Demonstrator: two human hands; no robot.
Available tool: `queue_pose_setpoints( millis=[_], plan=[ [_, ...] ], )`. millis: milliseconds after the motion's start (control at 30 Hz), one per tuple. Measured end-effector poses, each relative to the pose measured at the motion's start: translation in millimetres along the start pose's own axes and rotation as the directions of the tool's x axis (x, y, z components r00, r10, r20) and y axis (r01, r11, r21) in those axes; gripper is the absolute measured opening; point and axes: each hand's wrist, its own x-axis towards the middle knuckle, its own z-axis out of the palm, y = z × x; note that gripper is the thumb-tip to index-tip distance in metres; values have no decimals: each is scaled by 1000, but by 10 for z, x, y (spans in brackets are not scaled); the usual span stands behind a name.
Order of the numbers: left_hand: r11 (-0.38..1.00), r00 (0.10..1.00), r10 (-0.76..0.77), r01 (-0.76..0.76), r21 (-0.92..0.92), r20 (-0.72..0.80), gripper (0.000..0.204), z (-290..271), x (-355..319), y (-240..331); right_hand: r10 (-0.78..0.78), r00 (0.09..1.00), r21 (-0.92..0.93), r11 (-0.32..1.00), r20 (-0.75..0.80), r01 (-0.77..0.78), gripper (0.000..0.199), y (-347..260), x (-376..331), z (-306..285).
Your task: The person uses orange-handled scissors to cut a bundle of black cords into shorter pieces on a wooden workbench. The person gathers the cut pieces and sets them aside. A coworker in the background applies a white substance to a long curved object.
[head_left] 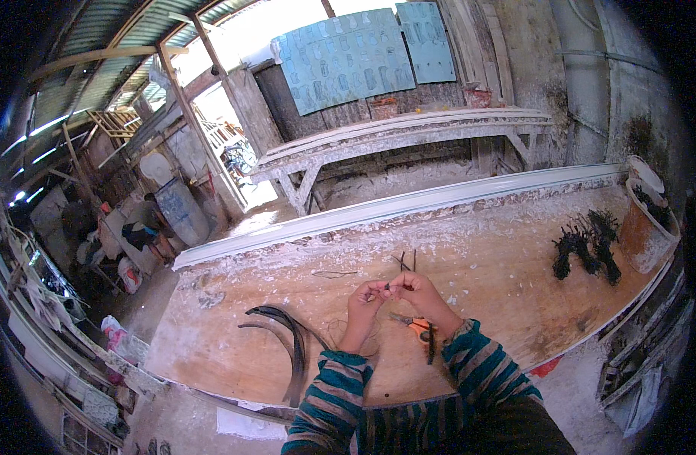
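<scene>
Both of my hands meet over the wooden tabletop, fingertips pinched together. My left hand (pixel 365 300) and my right hand (pixel 418 293) close around something small and dark between them, too tiny to name. Just below my right hand lie orange-handled scissors (pixel 421 327), with a short black strip (pixel 431 345) beside the handles. Long curved black strips (pixel 297 356) rest to the left of my left forearm. A thin wire coil (pixel 372 343) is partly hidden by my left wrist. Beyond my fingers are a few short black pieces (pixel 403 261).
Bundles of black twisted strands (pixel 587 246) lie at the table's right, next to a rusty-brown bucket (pixel 641 231). A long white moulding (pixel 409 214) runs along the far edge. Behind stands a white-crusted bench (pixel 318 158). A loose thin wire (pixel 334 273) lies left of centre.
</scene>
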Motion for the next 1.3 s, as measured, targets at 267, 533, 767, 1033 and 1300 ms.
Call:
queue_pose_setpoints(
  millis=[267,533,767,1033,1300],
  plan=[
    [985,993,-115,114,-132,-1,13,15,-29,103,-54,998,130,990,-24,57,19,-96,-21,81],
    [927,957,-268,287,-241,111,6,-41,-40,134,48,997,141,988,62,-56,17,-190,-51,79],
    [931,961,-226,261,-254,158,3,-83,5,47,70,998,245,967,3,-69,16,-246,-58,154],
    [969,982,-189,188,-160,6,10,-179,75,-2,10,999,130,992,-31,-6,14,-87,-45,190],
    [897,971,-237,218,-385,-2,13,-139,45,59,11,998,126,992,-61,-3,14,-274,-95,253]
  ],
)
